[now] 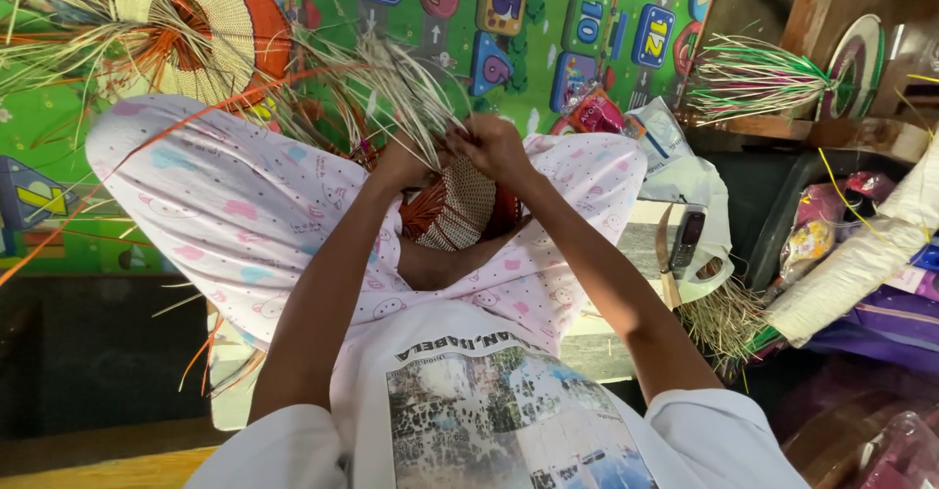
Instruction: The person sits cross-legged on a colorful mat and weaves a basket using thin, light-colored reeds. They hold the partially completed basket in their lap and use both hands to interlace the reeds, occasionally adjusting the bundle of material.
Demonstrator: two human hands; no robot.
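Woven fan [455,210], both hands gripping its loose straw strands [411,98]

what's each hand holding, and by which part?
Both the left hand and right hand pinch loose pale strands at the woven piece's upper edge.

Finished woven fan [201,24], phone [688,238]
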